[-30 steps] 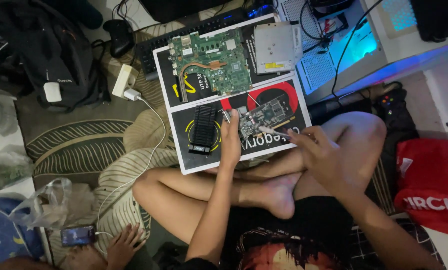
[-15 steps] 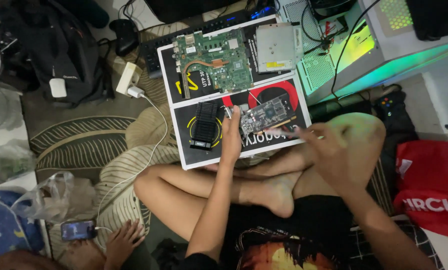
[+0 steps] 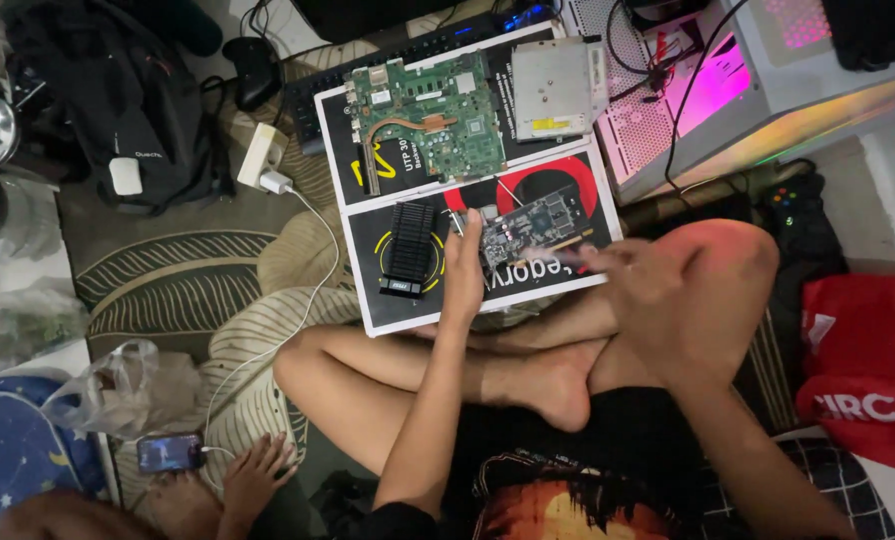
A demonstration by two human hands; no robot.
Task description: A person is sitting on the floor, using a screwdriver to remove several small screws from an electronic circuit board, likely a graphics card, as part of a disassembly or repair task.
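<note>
Head view: left hand point(image 3: 465, 262) pins small grey circuit card point(image 3: 531, 228) near lower right edge of flat box point(image 3: 368, 255); right hand point(image 3: 636, 285) blurred, grip unclear. Risk: card slides, pins bend.

Floor was covered by a grey-brown rug with a big pale leaf pattern point(image 3: 168, 280). Flat on it sat a white-edged cardboard box with black, red and yellow print point(image 3: 368, 300), used as the work surface. At 10 o'clock from the box lay a white power adapter point(image 3: 265, 157), with a black backpack point(image 3: 118, 100) further out. Down at 7 o'clock were a crumpled clear plastic bag point(image 3: 108, 385) and a dark smartphone on a white cable point(image 3: 170, 452).
</note>
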